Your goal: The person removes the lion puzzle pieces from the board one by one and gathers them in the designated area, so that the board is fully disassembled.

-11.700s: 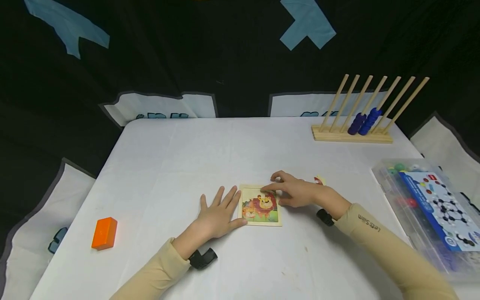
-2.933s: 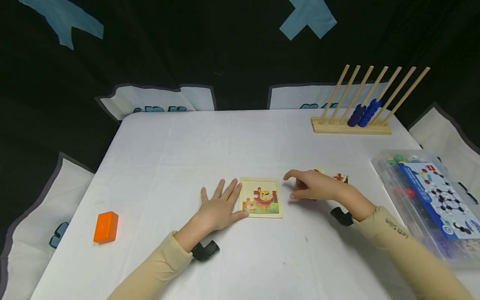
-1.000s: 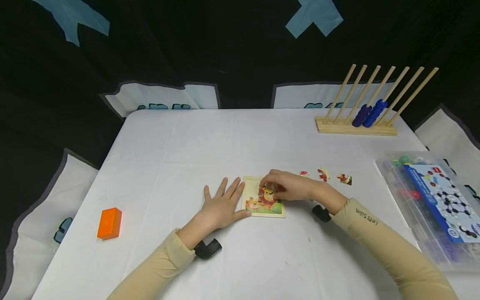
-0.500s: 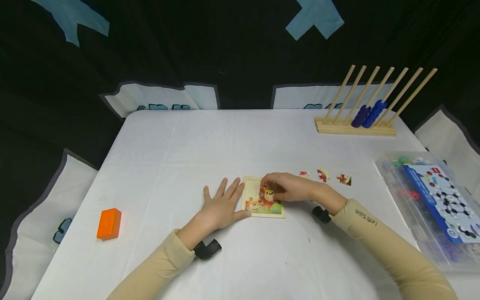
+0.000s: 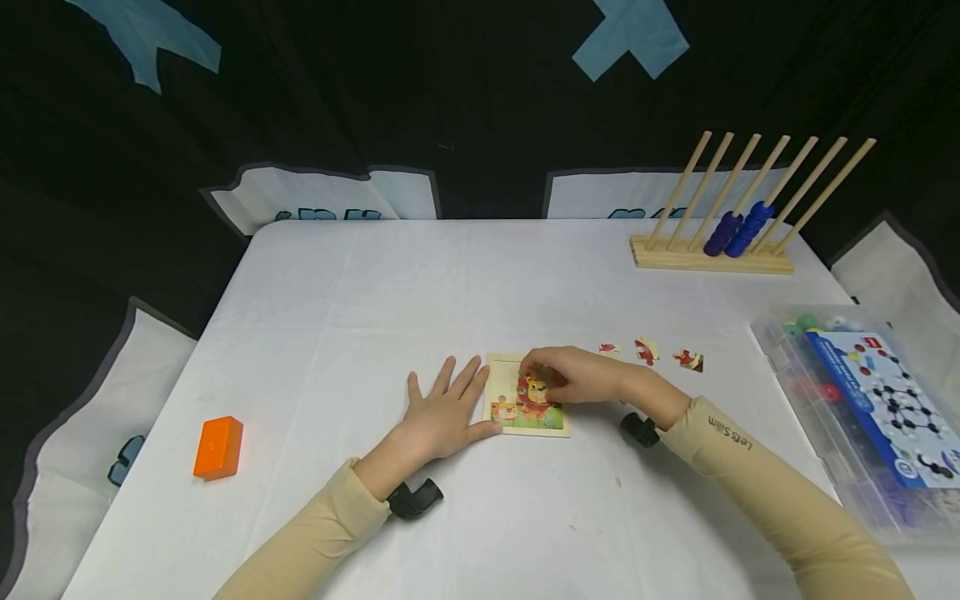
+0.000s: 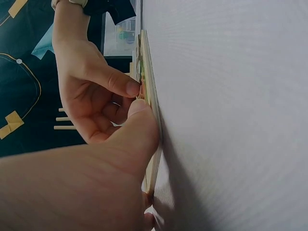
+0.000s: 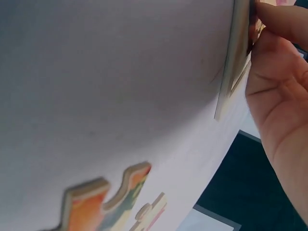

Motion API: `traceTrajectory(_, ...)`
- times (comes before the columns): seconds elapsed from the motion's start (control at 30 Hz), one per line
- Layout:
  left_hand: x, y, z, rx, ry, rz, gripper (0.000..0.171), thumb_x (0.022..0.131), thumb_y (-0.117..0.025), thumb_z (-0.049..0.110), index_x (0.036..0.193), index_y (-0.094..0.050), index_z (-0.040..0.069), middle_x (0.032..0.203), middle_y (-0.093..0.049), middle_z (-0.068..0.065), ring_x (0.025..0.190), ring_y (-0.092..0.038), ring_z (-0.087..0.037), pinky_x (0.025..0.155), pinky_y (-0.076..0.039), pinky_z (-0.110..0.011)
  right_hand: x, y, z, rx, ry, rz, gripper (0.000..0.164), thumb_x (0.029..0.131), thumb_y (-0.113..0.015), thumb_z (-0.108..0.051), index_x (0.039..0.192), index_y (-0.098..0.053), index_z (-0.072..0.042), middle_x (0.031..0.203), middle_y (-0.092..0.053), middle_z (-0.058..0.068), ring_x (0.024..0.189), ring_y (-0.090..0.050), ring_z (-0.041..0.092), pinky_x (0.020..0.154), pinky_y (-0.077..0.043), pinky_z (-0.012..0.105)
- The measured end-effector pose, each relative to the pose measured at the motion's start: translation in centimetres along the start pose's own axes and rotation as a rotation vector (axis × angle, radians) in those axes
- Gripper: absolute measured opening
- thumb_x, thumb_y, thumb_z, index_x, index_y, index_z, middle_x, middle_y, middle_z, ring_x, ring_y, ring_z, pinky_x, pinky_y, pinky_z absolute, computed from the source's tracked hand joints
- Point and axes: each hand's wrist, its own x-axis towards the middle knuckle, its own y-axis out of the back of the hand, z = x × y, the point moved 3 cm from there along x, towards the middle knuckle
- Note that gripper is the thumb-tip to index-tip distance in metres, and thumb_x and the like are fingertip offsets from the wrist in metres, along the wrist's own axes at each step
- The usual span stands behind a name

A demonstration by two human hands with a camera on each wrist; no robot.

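Note:
A small jigsaw puzzle board (image 5: 501, 364) with a pale wooden rim lies mid-table; lion and cub pictures show in its lower part. My left hand (image 5: 438, 421) lies spread at the board's left side, thumb on its lower edge. Over the upper right of the board is my right hand (image 5: 581, 375), its thumb and curled fingers pinching a puzzle piece (image 6: 141, 90) that they mostly cover. Loose puzzle pieces lie to the right: a pink one (image 5: 608, 347), a red and yellow one (image 5: 647, 350) and a dark red one (image 5: 688, 360). Another is mostly hidden under the right wrist.
An orange block (image 5: 218, 448) sits at the left. At the back right stands a wooden peg rack (image 5: 712, 260) with blue beads on two pegs. A clear plastic case (image 5: 795, 400) with a blue and white booklet (image 5: 888, 408) lies along the right edge.
Since about three seconds ago my right hand has moved left from the loose pieces onto the board. Over the last second it shifts only slightly there. The left hand stays put.

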Motion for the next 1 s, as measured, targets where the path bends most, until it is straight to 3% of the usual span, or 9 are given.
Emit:
traceTrajectory(0.23,-0.02,0.02,0.02,-0.006,-0.002,-0.003,0.085,0.083,-0.04,0.065,0.147,-0.012,0.015,0.151,-0.004,-0.002,0.136,0.0,-0.031,0.093,-0.004,-0.069,0.0,0.05,-0.11,0.097,-0.006,0.015,0.029,0.083,-0.062,-0.002,0.11,-0.053,-0.009,0.096,-0.054,0.003,0.067,-0.045,0.013,0.062,-0.041,0.026)
traceTrajectory(0.4,0.07,-0.03,-0.01,0.001,0.001,-0.009,0.085,0.083,-0.039,0.065,0.147,-0.011,0.016,0.151,-0.003,-0.002,0.136,0.001,-0.031,0.093,-0.003,-0.069,0.09,-0.05,-0.16,0.125,-0.007,0.02,0.027,0.082,-0.066,-0.006,0.108,-0.055,-0.007,0.086,-0.053,0.003,0.065,-0.044,0.012,0.06,-0.04,0.025)
traceTrajectory(0.6,0.13,-0.07,0.0,0.015,0.004,-0.016,0.086,0.083,-0.038,0.066,0.147,-0.01,0.016,0.151,-0.003,-0.001,0.136,0.001,-0.03,0.093,-0.004,-0.069,0.13,-0.46,-0.1,0.114,-0.025,-0.027,0.034,0.079,-0.071,-0.013,0.11,-0.058,-0.005,0.086,-0.053,-0.001,0.069,-0.046,0.013,0.061,-0.041,0.024)
traceTrajectory(0.87,0.17,-0.08,-0.08,0.011,0.01,-0.018,0.086,0.083,-0.038,0.066,0.147,-0.01,0.016,0.151,-0.002,-0.001,0.136,0.001,-0.03,0.093,-0.004,-0.069,-0.11,-0.37,-0.21,0.058,0.004,0.003,0.027,0.079,-0.072,-0.015,0.102,-0.06,-0.007,0.091,-0.052,0.003,0.073,-0.046,0.016,0.063,-0.041,0.024)
traceTrajectory(1.0,0.22,-0.08,-0.09,0.018,0.014,-0.024,0.086,0.083,-0.038,0.067,0.147,-0.009,0.017,0.151,-0.002,-0.001,0.136,0.002,-0.03,0.093,-0.004,-0.069,-0.13,-0.47,-0.12,0.071,0.012,-0.001,0.038,0.076,-0.074,-0.02,0.109,-0.059,-0.006,0.092,-0.052,0.002,0.073,-0.047,0.016,0.063,-0.042,0.024)
